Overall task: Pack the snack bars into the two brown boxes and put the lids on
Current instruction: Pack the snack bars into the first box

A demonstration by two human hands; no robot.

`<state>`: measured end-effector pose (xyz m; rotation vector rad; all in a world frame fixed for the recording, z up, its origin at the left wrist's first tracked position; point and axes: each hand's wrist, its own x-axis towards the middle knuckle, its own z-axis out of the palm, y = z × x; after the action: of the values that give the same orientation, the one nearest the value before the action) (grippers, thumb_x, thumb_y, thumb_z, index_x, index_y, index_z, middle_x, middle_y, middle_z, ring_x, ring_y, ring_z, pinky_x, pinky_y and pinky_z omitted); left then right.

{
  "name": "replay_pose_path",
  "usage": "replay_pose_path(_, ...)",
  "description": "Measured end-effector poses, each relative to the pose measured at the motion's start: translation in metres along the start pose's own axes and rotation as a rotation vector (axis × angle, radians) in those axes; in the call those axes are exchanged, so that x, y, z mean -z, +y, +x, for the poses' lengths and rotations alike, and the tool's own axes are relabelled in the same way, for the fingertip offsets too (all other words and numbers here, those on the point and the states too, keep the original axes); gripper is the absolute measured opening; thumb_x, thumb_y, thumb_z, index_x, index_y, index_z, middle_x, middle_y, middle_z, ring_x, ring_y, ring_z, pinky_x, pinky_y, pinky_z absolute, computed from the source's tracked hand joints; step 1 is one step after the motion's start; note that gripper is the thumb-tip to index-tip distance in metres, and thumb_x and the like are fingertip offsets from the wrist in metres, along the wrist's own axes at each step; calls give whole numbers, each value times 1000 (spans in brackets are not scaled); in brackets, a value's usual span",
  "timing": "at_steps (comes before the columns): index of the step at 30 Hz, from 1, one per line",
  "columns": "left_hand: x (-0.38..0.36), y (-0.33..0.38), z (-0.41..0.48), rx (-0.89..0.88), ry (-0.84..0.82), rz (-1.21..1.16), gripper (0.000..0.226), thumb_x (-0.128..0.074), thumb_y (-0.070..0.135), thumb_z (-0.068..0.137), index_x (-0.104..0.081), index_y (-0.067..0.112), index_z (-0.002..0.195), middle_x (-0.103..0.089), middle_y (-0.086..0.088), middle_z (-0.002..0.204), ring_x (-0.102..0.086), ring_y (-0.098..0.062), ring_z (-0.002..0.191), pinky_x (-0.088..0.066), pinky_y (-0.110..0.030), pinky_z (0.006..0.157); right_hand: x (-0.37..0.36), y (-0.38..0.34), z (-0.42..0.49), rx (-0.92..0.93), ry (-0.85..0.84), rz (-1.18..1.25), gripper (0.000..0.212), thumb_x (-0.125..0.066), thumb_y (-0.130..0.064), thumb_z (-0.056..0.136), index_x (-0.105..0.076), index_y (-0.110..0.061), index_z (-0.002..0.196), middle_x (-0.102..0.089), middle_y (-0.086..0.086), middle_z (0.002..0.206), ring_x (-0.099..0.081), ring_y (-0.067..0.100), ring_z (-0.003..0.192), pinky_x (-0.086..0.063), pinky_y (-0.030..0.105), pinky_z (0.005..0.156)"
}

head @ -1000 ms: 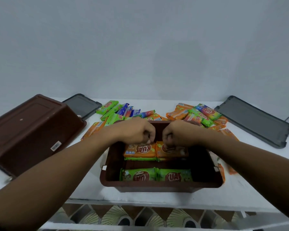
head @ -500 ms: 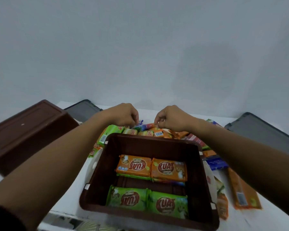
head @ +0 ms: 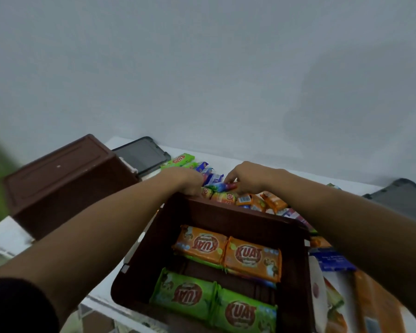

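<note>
Box (head: 226, 213), open, on counter (head: 10, 234): four bars (head: 252, 258) are packed flat in two rows, with room left above. Pile (head: 262, 200) of loose bars is found just beyond the box's far rim. Right hand (head: 247, 179) is curled on blue bar (head: 220, 186) atop the pile, pinching its right end; left hand (head: 185, 181) is curled at the other end, its grip hidden. Bar's long axis is judged crosswise, parallel to the rim.

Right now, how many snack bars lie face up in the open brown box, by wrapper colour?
Orange snack bars: 2
Green snack bars: 2
Total: 4, leaving out lower bars half hidden under the orange ones.
</note>
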<state>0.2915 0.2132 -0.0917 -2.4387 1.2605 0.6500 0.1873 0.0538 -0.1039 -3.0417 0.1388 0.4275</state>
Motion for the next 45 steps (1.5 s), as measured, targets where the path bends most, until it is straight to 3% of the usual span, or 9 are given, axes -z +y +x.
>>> replay_pose_path(7,-1,-1,1,41,-1,-72,50,-63,32,97,-52,5,138,-61,-13,132,-59,-29,117,-46,-37,93,2,6,10,19,1,51,47,-72,-16,89,-64,-21,134,-65,-1,133,-59,18,116,-38,24,84)
replay_pose_path(12,-1,-1,0,29,5,-127,22,-60,30,98,-57,14,84,-61,-6,94,-56,-22,88,-44,-33,79,-9,6,12,27,80,47,33,-69,-24,91,-69,-23,125,-63,0,133,-56,20,120,-45,32,95)
replay_pose_path(18,13,-8,-11,67,56,-254,19,-76,17,77,-64,7,66,-61,-8,64,-57,-23,55,-45,-28,51,-11,6,8,30,105,72,22,-60,-25,96,-67,-17,115,-68,6,110,-61,24,101,-48,34,80)
replay_pose_path(24,21,-38,-20,19,215,-730,12,-63,-4,63,-60,1,74,-57,-18,76,-54,-27,69,-39,-31,53,10,13,-16,8,247,212,27,-53,-21,100,-64,-9,122,-66,10,118,-59,27,104,-47,34,83)
replay_pose_path(27,32,-43,-30,-27,200,-991,35,-50,-5,64,-61,-3,97,-65,-23,92,-66,-31,82,-50,-38,67,29,17,-33,-66,340,326,27,-53,-22,100,-61,-11,123,-65,9,118,-59,24,102,-45,31,80)
replay_pose_path(30,46,-38,-45,-127,146,-1143,29,-48,-5,68,-55,2,95,-63,-24,97,-66,-31,87,-53,-34,67,51,13,-56,-155,362,550,21,-53,-23,100,-60,-14,117,-66,7,113,-62,21,97,-51,33,78)
replay_pose_path(34,55,-32,-66,-277,-75,-1201,15,-45,1,95,-57,5,103,-71,-16,100,-69,-27,91,-60,-32,67,69,-2,-87,-171,262,854,22,-51,-17,99,-60,-5,116,-69,14,111,-68,26,99,-55,46,91)
replay_pose_path(38,52,-33,-79,-432,-264,-1073,31,-64,3,92,-57,1,122,-72,-18,113,-73,-24,94,-62,-32,69,68,-17,-116,-160,9,1056,24,-56,-10,98,-58,-12,121,-72,14,112,-72,24,94,-58,41,84)
replay_pose_path(45,25,-22,-77,-566,-437,-812,29,-72,5,89,-67,-4,116,-75,-19,106,-75,-24,89,-63,-32,74,37,-45,-147,-113,-331,963,30,-63,-26,96,-64,-9,120,-74,12,113,-72,28,102,-58,40,89)
